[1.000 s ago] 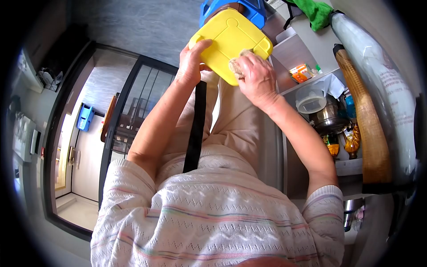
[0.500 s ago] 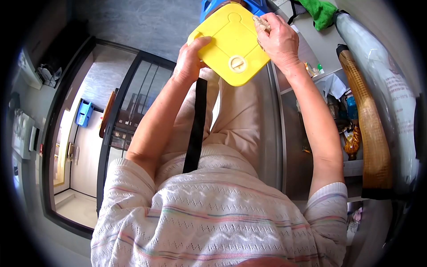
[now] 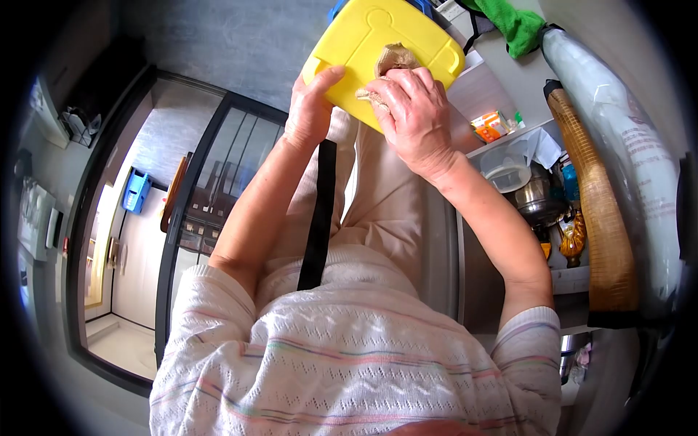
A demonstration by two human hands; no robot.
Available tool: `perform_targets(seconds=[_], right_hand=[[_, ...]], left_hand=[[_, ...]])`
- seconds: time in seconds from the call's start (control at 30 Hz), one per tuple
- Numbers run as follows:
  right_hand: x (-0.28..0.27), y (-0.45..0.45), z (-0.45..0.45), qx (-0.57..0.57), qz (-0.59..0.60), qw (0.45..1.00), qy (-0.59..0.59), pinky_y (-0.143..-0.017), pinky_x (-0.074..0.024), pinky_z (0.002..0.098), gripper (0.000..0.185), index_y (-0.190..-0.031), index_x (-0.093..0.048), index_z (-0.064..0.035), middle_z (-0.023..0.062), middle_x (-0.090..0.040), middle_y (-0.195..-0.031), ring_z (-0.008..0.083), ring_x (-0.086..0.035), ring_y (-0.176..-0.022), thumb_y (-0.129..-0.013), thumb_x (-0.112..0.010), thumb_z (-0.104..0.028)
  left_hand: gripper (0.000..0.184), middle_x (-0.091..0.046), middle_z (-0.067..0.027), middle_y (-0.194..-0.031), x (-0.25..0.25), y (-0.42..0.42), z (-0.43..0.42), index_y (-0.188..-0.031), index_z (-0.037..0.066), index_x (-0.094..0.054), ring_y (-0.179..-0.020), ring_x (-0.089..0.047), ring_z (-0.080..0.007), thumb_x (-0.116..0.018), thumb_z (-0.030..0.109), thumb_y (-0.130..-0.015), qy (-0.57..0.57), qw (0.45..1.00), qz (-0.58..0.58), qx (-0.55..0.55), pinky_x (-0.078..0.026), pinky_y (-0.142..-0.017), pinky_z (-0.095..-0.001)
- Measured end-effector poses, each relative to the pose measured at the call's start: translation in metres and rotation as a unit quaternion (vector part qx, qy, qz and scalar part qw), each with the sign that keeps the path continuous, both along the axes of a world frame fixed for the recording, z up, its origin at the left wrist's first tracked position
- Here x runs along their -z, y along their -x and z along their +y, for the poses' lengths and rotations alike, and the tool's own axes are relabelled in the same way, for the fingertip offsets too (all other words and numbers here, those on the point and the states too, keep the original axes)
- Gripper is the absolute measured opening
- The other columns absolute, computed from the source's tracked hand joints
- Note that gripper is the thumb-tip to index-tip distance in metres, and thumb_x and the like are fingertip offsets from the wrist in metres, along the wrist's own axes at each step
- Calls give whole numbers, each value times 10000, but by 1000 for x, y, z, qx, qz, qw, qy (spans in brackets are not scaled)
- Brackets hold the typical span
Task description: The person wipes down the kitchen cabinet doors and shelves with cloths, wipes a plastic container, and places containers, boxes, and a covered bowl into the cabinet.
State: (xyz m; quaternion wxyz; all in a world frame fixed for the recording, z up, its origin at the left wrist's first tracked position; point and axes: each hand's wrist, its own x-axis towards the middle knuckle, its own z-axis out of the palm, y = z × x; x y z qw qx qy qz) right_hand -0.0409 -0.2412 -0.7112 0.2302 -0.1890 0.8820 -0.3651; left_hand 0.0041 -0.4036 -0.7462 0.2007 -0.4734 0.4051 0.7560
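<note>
My left hand [image 3: 309,109] grips a flat yellow plastic lid [image 3: 356,36] by its left edge, with the thumb on top and the other fingers out of sight. A crumpled beige-brown cloth [image 3: 396,58] is bunched under the fingers of my right hand [image 3: 416,120]. That hand presses the cloth against the lower middle of the lid. The round dial on the lid is now covered by the cloth and hand. Behind the lid's top edge, part of a blue plastic item [image 3: 422,6] shows.
On the right, a storage space holds a metal pot [image 3: 538,196], a clear plastic container [image 3: 507,173] and an amber bottle [image 3: 573,240]. A brown textured roll [image 3: 592,189], a plastic-wrapped bundle [image 3: 618,116] and a green cloth [image 3: 516,25] are nearby. A black-framed door [image 3: 233,167] stands left.
My right hand has moved left and down with the cloth, from the lid's right edge onto its lower middle. The lid has shifted slightly up and right; my left hand keeps its hold.
</note>
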Motion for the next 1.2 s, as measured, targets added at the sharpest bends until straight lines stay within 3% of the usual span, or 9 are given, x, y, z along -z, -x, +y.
perform_targets(seconds=[0.23, 0.33, 0.4, 0.6, 0.63, 0.77, 1.03, 1.07, 1.2], right_hand=[[71, 60, 17, 89, 76, 990, -84, -804, -440, 362, 165, -900, -608, -91, 67, -581, -925, 254, -542, -910, -736, -624, -72], [81, 104, 26, 125, 58, 988, -66, -826, -450, 353, 355, -1086, -556, -72, 125, -614, -1011, 289, -568, -962, -770, -635, -214], [76, 118, 24, 139, 102, 982, -71, -786, -468, 363, 331, -1082, -557, -59, 130, -612, -998, 294, -578, -925, -781, -620, -181], [25, 95, 26, 152, -95, 984, 0, -825, -460, 376, 470, -1158, -530, -73, 139, -571, -1093, 286, -574, -957, -733, -687, -197], [37, 77, 37, 56, -22, 996, 62, -849, -432, 352, 142, -891, -616, -71, 71, -599, -1008, 253, -543, -985, -757, -640, -115], [-5, 29, 28, -113, -49, 992, -18, -763, -377, 363, 109, -822, -633, -125, 23, -588, -898, 208, -525, -891, -749, -623, -205], [-2, -24, 19, -151, -136, 978, -40, -743, -356, 364, 61, -743, -591, -115, 27, -561, -800, 197, -533, -849, -729, -602, -174], [0, -29, 20, -153, -138, 978, -43, -739, -362, 365, 59, -737, -588, -109, 31, -562, -794, 200, -536, -844, -724, -600, -166], [2, -40, 21, -128, -130, 983, -2, -634, -406, 352, 70, -688, -529, -93, 42, -530, -687, 225, -545, -711, -691, -599, -89]], left_hand=[[464, -573, -109, -1035, -2, 6, -2, -1156, -28, -492, -938, -549, -193, -596, 219, -777, 7, 998, -20, 62, -444, -814, -312], [478, -573, -113, -1031, -2, 5, -6, -1160, -33, -487, -941, -550, -203, -597, 231, -777, 6, 997, -24, 70, -451, -812, -325], [497, -572, -121, -1031, 1, 6, -8, -1166, -36, -481, -947, -551, -212, -597, 250, -776, 6, 997, -31, 67, -453, -818, -336], [586, -574, -162, -1052, 5, 11, -14, -1184, -31, -470, -943, -568, -238, -579, 368, -769, 28, 992, -55, 110, -473, -796, -359], [597, -577, -167, -1051, 4, 13, -16, -1183, -29, -474, -935, -574, -241, -575, 387, -767, 27, 988, -62, 138, -481, -779, -358], [648, -594, -170, -1028, 7, 22, -22, -1173, -23, -495, -907, -591, -247, -574, 457, -745, 11, 962, -87, 259, -500, -705, -340], [725, -618, -133, -896, 22, 19, -17, -1081, -10, -577, -803, -595, -210, -619, 577, -657, 10, 891, -126, 437, -470, -579, -282], [739, -597, -102, -715, 24, 13, -11, -948, -5, -620, -601, -564, -149, -589, 661, -627, 48, 898, -103, 426, -433, -485, -228], [785, -587, -104, -725, 31, 11, -6, -992, -5, -617, -618, -564, -140, -603, 682, -612, 3, 870, -101, 482, -407, -451, -219]])
